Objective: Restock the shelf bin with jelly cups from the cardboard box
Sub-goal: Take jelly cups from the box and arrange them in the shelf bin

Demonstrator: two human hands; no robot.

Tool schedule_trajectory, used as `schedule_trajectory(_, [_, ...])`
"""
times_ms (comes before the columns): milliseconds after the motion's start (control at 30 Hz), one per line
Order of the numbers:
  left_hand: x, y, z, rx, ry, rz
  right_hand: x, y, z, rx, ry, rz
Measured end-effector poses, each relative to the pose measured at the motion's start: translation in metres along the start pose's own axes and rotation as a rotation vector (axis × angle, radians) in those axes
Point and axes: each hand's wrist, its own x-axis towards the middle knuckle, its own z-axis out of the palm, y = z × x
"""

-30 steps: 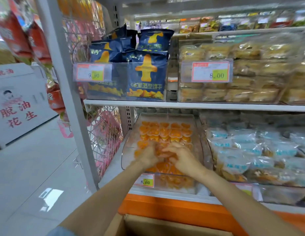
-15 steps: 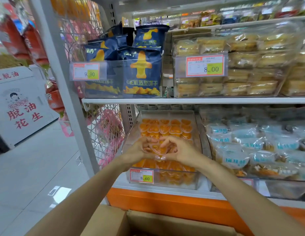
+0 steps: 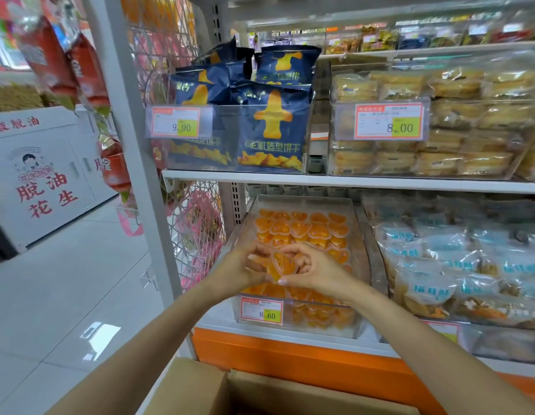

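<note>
Above the shelf bin (image 3: 302, 199), left hand (image 3: 245, 266) and right hand (image 3: 318, 272) clasp jelly cups (image 3: 282, 263); I would lay them flat.

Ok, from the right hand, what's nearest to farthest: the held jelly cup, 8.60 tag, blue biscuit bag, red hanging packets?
From the right hand:
1. Jelly cup, in its fingers.
2. 8.60 tag, just below.
3. Blue biscuit bag, up above.
4. Red hanging packets, far upper left.
</note>
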Motion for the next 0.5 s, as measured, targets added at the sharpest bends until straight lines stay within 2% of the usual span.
schedule_trajectory(67, [-0.005, -0.006, -0.012, 0.129, 0.142, 0.044, 0.014, 0.000, -0.002, -0.030, 0.046, 0.011])
schedule_trajectory(167, [-0.015, -0.015, -0.030, 0.163, 0.266, 0.061, 0.045, 0.000, -0.004, -0.173, 0.105, 0.020])
schedule_trajectory(267, [-0.023, -0.022, -0.041, 0.172, 0.296, 0.038, 0.072, -0.006, 0.005, -0.359, 0.083, 0.040])
schedule_trajectory(500, [-0.031, -0.024, -0.044, 0.178, 0.301, 0.052, 0.115, -0.004, 0.032, -0.563, 0.083, 0.061])
